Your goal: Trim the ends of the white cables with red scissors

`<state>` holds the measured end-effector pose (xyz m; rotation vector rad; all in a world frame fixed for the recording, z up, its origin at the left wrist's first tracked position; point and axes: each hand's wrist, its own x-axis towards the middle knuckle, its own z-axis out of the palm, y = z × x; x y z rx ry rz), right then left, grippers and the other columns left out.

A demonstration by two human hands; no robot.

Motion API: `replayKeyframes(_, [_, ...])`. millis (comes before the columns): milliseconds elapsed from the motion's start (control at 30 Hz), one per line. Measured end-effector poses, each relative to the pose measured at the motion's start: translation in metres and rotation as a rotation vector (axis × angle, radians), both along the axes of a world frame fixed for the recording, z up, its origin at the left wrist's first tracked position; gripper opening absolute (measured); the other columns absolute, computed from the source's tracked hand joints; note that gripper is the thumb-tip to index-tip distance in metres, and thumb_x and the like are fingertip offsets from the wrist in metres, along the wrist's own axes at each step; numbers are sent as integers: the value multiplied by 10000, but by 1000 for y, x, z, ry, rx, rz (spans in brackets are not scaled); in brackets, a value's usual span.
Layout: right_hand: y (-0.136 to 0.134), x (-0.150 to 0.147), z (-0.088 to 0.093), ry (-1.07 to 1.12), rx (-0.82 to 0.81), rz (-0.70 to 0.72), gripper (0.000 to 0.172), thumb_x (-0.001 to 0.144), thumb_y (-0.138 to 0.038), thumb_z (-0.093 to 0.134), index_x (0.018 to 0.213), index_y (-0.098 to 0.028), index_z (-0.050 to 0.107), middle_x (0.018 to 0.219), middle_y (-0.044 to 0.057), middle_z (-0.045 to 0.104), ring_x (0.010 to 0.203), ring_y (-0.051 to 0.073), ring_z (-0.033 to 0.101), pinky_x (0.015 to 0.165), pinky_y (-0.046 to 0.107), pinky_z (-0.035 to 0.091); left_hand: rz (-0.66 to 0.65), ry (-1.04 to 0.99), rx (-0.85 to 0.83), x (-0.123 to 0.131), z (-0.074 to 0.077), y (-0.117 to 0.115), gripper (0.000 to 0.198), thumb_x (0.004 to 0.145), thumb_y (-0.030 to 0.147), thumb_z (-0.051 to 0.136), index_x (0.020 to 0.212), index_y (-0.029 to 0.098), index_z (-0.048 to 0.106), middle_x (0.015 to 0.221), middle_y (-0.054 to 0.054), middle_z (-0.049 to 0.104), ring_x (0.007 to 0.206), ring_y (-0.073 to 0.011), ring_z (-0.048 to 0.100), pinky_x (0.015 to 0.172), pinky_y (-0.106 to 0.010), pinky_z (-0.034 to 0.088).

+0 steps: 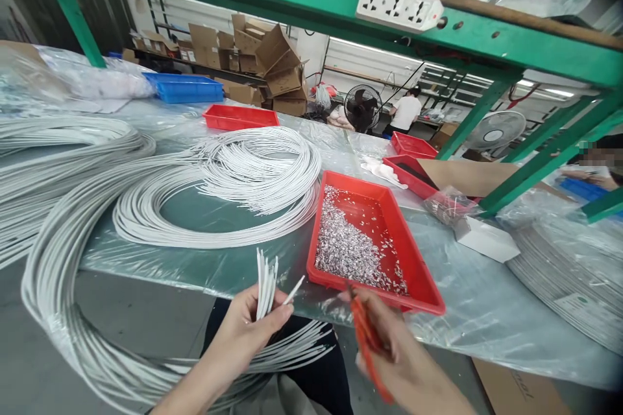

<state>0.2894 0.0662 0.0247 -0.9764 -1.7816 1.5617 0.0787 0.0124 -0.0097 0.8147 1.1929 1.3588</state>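
Note:
My left hand (pixel 256 321) is closed round a small bunch of white cable ends (pixel 265 285), which point upward; one end sticks out to the right between thumb and fingers. My right hand (pixel 389 343) grips an orange-handled tool (pixel 366 343), its dark tip near the front rim of a red tray (pixel 423 295). Many small silvery pieces (pixel 343 243) lie in that tray. A long bundle of white cables (pixel 63 259) hangs off the table edge at left and loops across my lap, its loose ends below my left hand. Coiled white cables (pixel 214 233) rest behind on the table.
Another red tray (pixel 241 118) and a blue tray (pixel 187 89) stand at the back left. At right are a white box (pixel 487 238), a plastic bag (pixel 450 205) and grey coiled cable (pixel 564 285). A green frame with a power strip (pixel 399 6) crosses above. A person (pixel 406 110) stands far behind.

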Motion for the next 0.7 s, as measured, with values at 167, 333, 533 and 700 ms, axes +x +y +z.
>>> replayKeyframes(167, [-14,-11,8,-95,-113,173,472,661,-128,580,1118,-209,496,841,30,573,807,206,557,737,319,469,59,153,88,5,-4,-1,206,675,315,688,641,144,578,512,68,416,477,-74,324,455,-179,258])
replayKeyframes(333, [-11,-4,8,-156,-63,191,536,718,-259,617,1226,-209,455,913,63,583,841,231,564,754,349,468,79,181,52,9,-5,0,185,644,306,680,628,144,594,516,57,438,478,-86,339,458,-193,270])
replayKeyframes(533, [-10,8,2,-365,94,217,459,845,-409,489,1277,-268,423,1155,125,554,1091,307,489,900,474,393,20,272,14,10,9,1,193,616,309,664,611,125,606,516,47,434,489,-101,357,471,-213,295])
replayKeyframes(700, [-8,12,6,-506,177,292,457,879,-401,426,1312,-277,351,1218,139,522,1117,308,476,896,476,400,-1,256,10,9,9,0,225,603,331,688,590,124,602,481,53,426,448,-90,362,441,-206,296])
